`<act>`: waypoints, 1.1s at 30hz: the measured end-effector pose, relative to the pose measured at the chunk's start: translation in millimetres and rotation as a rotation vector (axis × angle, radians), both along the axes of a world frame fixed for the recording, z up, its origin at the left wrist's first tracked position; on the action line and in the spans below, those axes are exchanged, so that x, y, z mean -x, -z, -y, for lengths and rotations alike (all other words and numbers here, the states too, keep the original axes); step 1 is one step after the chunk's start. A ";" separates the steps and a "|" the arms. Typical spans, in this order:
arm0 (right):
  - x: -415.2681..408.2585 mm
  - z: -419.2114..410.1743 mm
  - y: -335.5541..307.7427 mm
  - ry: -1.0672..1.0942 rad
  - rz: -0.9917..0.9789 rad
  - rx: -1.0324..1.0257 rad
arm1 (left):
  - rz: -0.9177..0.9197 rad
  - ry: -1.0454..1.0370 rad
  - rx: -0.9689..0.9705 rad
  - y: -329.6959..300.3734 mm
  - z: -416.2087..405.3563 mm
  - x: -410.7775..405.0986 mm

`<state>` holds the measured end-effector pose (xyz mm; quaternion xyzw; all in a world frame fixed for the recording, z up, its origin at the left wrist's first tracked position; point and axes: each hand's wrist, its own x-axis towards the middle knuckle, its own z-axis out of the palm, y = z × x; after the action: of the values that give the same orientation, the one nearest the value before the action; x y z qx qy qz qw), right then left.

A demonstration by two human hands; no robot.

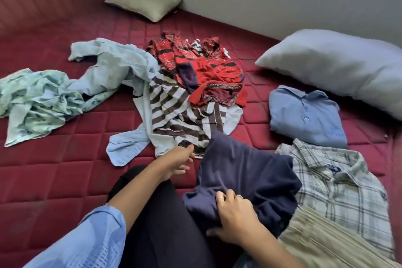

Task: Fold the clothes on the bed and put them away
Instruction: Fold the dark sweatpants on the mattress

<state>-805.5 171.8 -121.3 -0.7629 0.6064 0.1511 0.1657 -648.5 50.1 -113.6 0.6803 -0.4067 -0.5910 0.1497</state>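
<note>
1. The dark red quilted mattress of the bed [65, 180] bears all the clothes; no box, basket or drawer shows.
2. The crumpled navy blue garment [245, 172] lies at the near edge of the bed, just in front of the person's black-clad knee [165, 224].
3. The right hand [233, 217] presses down on the near part of the navy garment, its fingers curled into a bunch of the cloth and its thumb spread out along the lower edge.
4. The left hand [178, 161] reaches to the garment's left edge, fingers curled, beside the hem of the brown-and-white striped shirt [174, 115]; I cannot tell for sure which cloth it pinches, or whether it holds any.
5. To the right lie two folded pieces: a blue buttoned polo shirt [304, 117] and, nearer, a pale plaid collared shirt [339, 187], its near end under a beige ribbed cloth [322, 248].
6. Unfolded in the middle and left: a red patterned garment [202, 72], a light blue long-sleeved shirt [113, 65] and a mint green printed garment [39, 102].
7. A grey-blue pillow [339, 65] and a small olive cushion [145, 1] rest at the far side.
</note>
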 end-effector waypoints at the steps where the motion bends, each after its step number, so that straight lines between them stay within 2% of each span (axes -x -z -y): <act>1: 3.4 3.5 -7.2 -0.040 -0.002 -0.123 | -0.008 0.012 -0.005 -1.3 0.6 1.7; 6: -3.7 61.9 -40.0 -0.048 -0.064 -0.494 | -0.017 0.048 0.019 -14.4 12.0 -8.3; 9: -6.2 100.4 -44.6 0.048 0.049 -0.623 | -0.003 0.050 0.038 -19.0 22.6 -22.5; 12: -11.4 141.2 -41.1 0.029 0.194 -0.393 | 0.022 0.036 0.040 -23.0 36.0 -39.2; 16: -26.0 210.6 -36.3 0.125 0.448 -0.038 | 0.033 -0.022 0.139 -21.5 65.5 -56.8; 21: -38.6 287.6 -4.9 0.291 0.554 0.168 | 0.028 -0.035 0.288 -10.7 88.2 -58.0; 26: -43.3 344.3 29.3 0.481 0.504 0.179 | 0.019 -0.043 0.260 4.1 121.2 -55.7; 28: -48.0 352.5 42.1 0.513 0.418 0.171 | 0.005 -0.045 0.238 11.7 127.1 -58.1; 31: -54.5 362.1 50.5 0.536 0.304 0.263 | -0.010 -0.059 0.221 21.6 133.3 -67.2; 33: -51.9 368.0 48.0 0.584 0.359 0.272 | -0.008 -0.077 0.191 23.1 131.4 -73.4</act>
<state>-753.6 -196.2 -169.3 -0.5870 0.7744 -0.1208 0.2028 -575.1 -81.3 -136.6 0.6757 -0.4341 -0.5461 0.2384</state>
